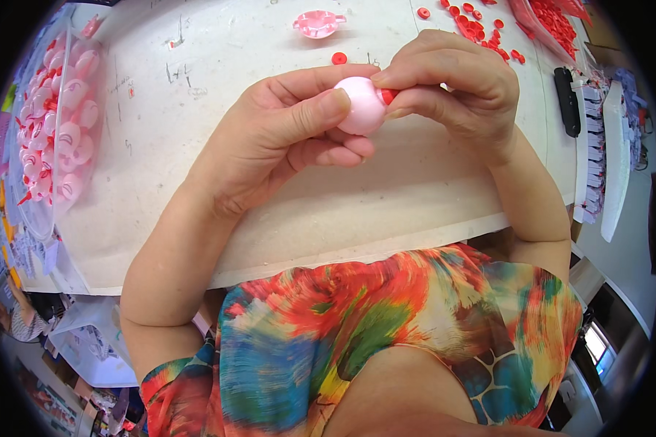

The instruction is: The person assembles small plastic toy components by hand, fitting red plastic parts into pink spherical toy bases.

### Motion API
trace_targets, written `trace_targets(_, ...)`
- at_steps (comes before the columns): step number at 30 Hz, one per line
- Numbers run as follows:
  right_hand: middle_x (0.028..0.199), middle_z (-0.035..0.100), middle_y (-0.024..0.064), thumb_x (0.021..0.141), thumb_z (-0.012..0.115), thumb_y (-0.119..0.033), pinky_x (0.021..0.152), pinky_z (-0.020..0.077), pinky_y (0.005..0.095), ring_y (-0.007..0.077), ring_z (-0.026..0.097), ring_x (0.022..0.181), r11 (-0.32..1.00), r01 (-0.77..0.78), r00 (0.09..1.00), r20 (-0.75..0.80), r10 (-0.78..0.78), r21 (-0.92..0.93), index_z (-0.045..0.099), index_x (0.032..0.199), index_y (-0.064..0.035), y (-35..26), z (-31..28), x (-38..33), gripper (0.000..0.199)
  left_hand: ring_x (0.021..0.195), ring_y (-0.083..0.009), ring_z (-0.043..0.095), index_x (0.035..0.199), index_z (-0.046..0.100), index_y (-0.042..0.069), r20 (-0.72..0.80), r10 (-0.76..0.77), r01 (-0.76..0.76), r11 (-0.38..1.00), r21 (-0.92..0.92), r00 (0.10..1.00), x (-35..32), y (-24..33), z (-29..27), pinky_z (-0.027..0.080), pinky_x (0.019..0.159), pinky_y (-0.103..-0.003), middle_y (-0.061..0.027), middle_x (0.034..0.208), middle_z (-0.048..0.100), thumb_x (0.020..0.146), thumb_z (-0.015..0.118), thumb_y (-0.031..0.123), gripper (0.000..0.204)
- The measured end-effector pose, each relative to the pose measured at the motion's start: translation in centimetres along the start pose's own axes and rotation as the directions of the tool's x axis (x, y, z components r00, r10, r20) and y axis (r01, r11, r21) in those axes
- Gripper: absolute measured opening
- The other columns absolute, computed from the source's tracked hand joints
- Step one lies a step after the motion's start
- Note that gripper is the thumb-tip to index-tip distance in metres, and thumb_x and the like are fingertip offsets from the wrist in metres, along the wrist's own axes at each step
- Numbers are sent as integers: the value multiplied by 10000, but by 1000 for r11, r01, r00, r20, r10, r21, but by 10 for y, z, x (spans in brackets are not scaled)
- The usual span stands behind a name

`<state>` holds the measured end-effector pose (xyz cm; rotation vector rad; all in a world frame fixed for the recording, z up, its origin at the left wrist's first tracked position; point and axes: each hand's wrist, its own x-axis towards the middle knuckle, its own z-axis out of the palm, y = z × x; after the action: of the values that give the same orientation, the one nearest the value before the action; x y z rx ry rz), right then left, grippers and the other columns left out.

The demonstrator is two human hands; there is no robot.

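Note:
Between the thumb and fingers of my left hand (288, 116) is a pink rounded plastic piece (361, 108), held above the table. My right hand (455, 91) pinches a small red plastic part (389, 96) against the right side of that pink piece. My right fingertips cover much of the red part, so how far it is seated cannot be seen. Just beyond my hands lies a single red cap (339, 58). Farther back on the table rests an open pink cup-shaped piece (318, 24) with small side tabs.
On the left stands a clear plastic bag (87, 135) full of pink pieces with red parts. Loose red caps (470, 29) are scattered at the back right beside a bag of red parts (554, 29). A black tool-like object (567, 102) lies along the table's right edge.

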<state>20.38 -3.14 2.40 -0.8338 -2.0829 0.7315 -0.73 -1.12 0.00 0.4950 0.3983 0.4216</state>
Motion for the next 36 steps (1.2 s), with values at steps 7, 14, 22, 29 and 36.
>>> trace_targets(7,708,610,64,729,640,-48,564,447,215,136,582,627,998,1,993,-114,-8,-56,645,855,-15,-1,12,-3,131,739,-150,628,1206,394,-47,-78,28,-16,988,153,997,0,-4,2,543,623,-202,-195,1009,567,826,563,283,531)
trace_targets(14,772,626,65,766,616,-62,607,462,224,121,586,671,952,-115,984,-96,147,282,642,890,-3,5,8,-4,140,772,-154,625,1197,361,-84,-3,35,-35,998,60,999,3,0,1,541,651,-191,-219,1085,514,853,522,278,524)
trace_targets(22,787,575,62,754,628,-57,614,474,233,134,569,722,701,-444,860,47,507,557,627,854,12,-3,5,-7,121,783,-171,627,1141,466,-46,37,8,-9,999,31,999,4,-3,-1,534,689,-213,-170,1019,573,848,540,208,394)
trace_targets(29,769,572,64,701,666,-21,584,473,234,130,560,675,726,-431,873,41,487,536,631,799,2,-1,4,-7,107,755,-167,633,1214,344,-84,-1,-6,6,997,82,1000,3,-4,0,546,637,-200,-242,1054,526,856,518,265,530)
trace_targets(36,680,603,18,721,664,-60,574,434,183,55,546,642,842,-399,913,70,403,363,641,766,-1,-2,7,-5,77,741,-171,635,1212,349,-73,-31,-66,71,980,187,997,-1,0,-2,548,645,-212,-246,1035,535,867,498,255,499)
